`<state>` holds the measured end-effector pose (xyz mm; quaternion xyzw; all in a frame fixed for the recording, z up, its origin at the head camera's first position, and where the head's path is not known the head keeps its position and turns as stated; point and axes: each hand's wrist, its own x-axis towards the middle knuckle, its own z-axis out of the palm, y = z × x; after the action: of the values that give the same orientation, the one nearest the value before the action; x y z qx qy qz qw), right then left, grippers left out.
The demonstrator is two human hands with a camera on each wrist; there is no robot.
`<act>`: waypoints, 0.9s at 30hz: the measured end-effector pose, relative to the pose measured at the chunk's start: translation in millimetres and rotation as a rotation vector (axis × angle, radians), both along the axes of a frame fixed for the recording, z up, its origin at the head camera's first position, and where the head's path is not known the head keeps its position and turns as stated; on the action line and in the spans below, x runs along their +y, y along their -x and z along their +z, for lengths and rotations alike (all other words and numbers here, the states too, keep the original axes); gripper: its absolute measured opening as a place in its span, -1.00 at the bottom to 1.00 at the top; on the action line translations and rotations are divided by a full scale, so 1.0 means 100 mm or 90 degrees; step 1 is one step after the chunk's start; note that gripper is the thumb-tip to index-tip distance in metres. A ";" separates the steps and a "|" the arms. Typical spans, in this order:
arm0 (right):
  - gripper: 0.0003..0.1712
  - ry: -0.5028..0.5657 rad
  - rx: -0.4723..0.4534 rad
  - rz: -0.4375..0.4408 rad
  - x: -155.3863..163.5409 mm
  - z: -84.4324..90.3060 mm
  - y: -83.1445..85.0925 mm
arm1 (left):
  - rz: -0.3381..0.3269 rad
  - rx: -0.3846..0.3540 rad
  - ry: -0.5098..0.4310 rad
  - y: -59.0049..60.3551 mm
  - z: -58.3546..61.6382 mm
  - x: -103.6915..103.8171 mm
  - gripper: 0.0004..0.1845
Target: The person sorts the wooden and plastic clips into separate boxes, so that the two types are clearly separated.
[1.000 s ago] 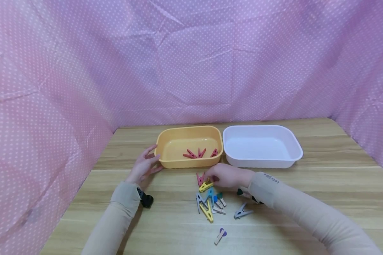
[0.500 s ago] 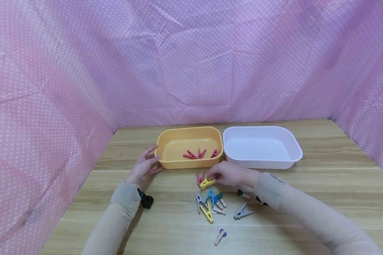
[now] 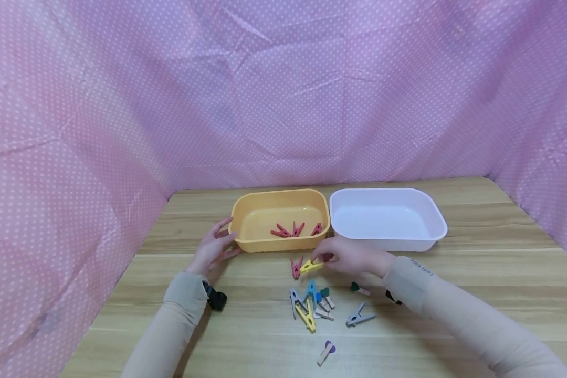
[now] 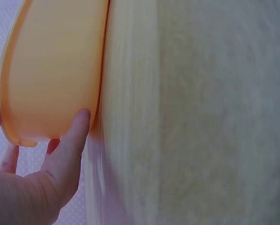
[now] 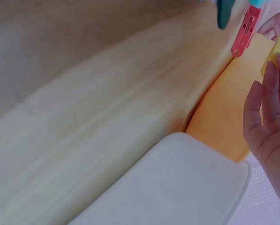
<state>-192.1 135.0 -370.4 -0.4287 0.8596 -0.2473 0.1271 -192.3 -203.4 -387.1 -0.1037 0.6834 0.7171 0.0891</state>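
Head view showed the right hand pinching a yellow peg just above the desk, beside a red peg and near the orange tub. The left hand rested against that tub, fingers relaxed. The pinch looked shallow, perhaps; the peg could slip and scatter the pile.

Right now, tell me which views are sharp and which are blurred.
Head view: even, soft light, sharp on the yellow clothespin in the right hand. Left wrist view: hazy; orange tub and left hand soft. Right wrist view: table smeared, white tub washed out.
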 end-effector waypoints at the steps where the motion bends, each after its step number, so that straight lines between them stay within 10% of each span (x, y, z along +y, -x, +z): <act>1: -0.71 0.002 0.002 0.005 0.00 0.01 0.01 | -0.001 0.001 0.001 0.00 0.00 0.00 -0.35; 27: -0.73 0.053 0.099 -0.006 0.01 0.50 0.15 | -0.002 -0.003 -0.003 0.00 0.03 -0.01 -0.35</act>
<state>-207.1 136.1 -320.6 -0.4473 0.8580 -0.2494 0.0405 -192.0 -203.9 -384.1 -0.1037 0.6817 0.7183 0.0921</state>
